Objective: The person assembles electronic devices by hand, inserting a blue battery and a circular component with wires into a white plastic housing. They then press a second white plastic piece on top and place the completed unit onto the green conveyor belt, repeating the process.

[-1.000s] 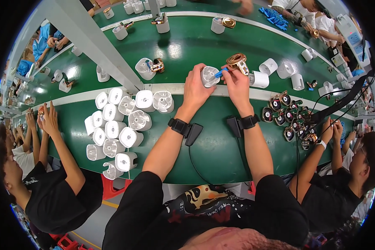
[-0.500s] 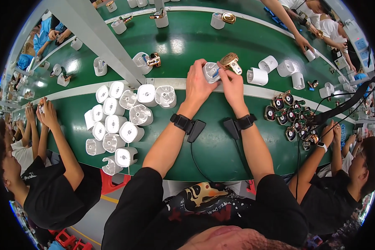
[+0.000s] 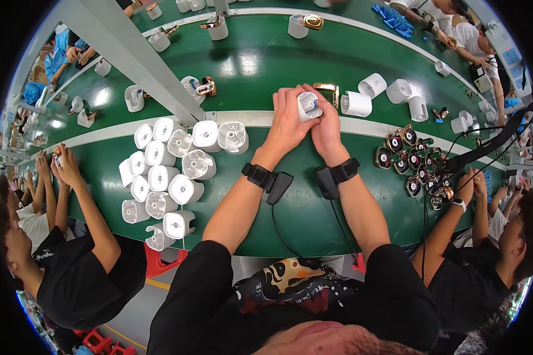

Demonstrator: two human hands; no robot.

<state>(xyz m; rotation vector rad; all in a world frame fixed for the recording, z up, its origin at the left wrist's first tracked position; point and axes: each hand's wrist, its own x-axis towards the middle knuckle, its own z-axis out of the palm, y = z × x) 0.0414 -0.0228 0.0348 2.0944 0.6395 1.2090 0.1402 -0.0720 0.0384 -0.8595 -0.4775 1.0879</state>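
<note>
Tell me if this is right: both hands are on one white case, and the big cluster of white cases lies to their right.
No, the head view shows the big cluster lying to their left; the left hand and right hand are on one white case.

The person wears a black short-sleeved T-shirt [image 3: 290, 305], its loose sleeves [image 3: 204, 278] plain, its chest bearing a print [image 3: 287, 275] of a golden mask-like shape with dark red patches and small white lettering. Behind the left hand [image 3: 285, 120], a wide black wrist strap [image 3: 256, 174] carries a boxy black module [image 3: 279, 187] whose thin black cable [image 3: 279, 233] curves toward the green desk's [image 3: 305, 207] near edge. Behind the right hand [image 3: 327, 125], a matching black strap [image 3: 346, 170] bears a similar black block [image 3: 326, 182] and thin dark cable [image 3: 341, 225].
</note>
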